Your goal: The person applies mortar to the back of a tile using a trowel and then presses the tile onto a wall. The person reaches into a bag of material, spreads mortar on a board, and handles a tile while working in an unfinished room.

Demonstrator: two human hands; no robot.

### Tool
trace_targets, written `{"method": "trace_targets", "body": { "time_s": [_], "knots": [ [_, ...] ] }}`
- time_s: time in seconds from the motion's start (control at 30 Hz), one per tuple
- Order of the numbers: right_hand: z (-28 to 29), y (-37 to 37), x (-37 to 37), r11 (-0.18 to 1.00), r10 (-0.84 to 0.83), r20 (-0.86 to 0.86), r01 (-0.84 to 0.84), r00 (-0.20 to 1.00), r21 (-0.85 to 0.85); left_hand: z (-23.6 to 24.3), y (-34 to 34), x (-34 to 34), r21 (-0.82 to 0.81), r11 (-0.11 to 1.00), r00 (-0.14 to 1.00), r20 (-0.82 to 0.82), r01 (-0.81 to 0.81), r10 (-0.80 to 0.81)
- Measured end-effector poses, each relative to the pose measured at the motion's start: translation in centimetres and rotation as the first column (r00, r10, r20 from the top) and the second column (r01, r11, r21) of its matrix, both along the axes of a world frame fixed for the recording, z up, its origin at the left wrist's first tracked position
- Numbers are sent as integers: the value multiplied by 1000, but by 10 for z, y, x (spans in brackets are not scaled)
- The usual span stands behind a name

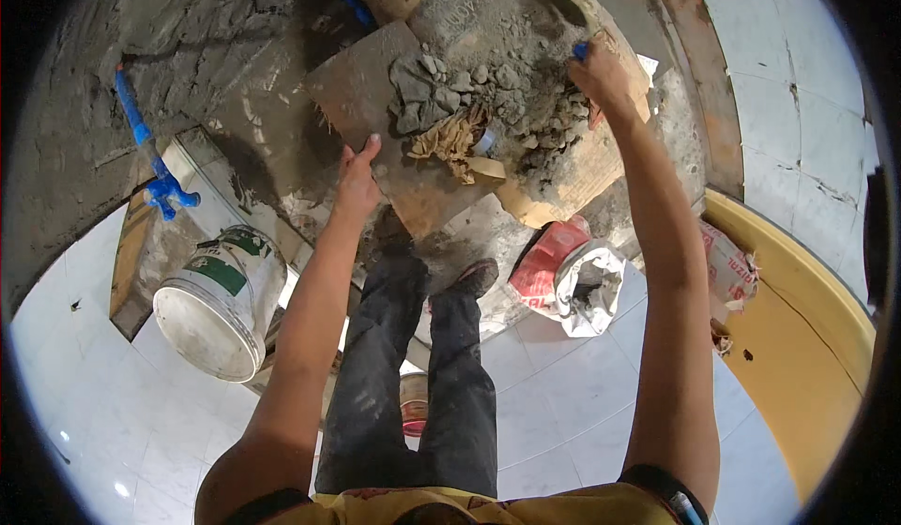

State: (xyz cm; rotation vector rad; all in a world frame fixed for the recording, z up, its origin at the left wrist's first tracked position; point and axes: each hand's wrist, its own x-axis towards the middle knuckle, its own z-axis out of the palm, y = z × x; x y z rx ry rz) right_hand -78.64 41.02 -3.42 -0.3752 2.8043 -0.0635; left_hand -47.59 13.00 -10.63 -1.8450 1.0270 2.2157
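Observation:
My left hand grips the near left edge of a flat brown board, thumb on top. A heap of grey lumps and powder lies on the board and on the tan sheet beside it. Crumpled brown paper and a dark grey crumpled piece rest at the heap's near left side. My right hand is closed at the heap's right side around something with a blue part showing. A dark curved shape lies just beyond it; whether it belongs to the held tool I cannot tell.
A white bucket lies tipped at the left, near a blue pipe with a tap. An open red and white sack stands near my shoe. A yellow curved panel is at the right, below white wall tiles.

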Motion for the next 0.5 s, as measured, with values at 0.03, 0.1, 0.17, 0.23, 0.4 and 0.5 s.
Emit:
{"method": "trace_targets", "body": {
  "time_s": [0.03, 0.1, 0.17, 0.23, 0.4, 0.5],
  "knots": [
    [-2, -12, 5, 996, 84, 34, -85, 996, 23, -3, -1, 3, -3, 1000, 1000, 5, -13, 13],
    [-2, -31, 22, 987, 155, 77, -158, 985, 38, -10, -3, 7, 8, 999, 987, -157, 34, -33],
    [6, -39, 38, 976, 219, 110, -218, 970, -18, -14, -6, 8, 16, 998, 983, -174, 67, -63],
    [22, -29, 56, 973, 204, 163, -218, 965, 72, -14, -8, 7, -12, 999, 978, -200, 53, -54],
    [42, -20, 58, 962, 267, 144, -272, 953, 15, -6, -3, 5, 14, 1000, 976, -218, 26, -22],
    [23, -54, 22, 969, 247, -35, -247, 968, -22, -8, 1, 3, 35, 997, 985, -160, -66, 71]
  ]
}}
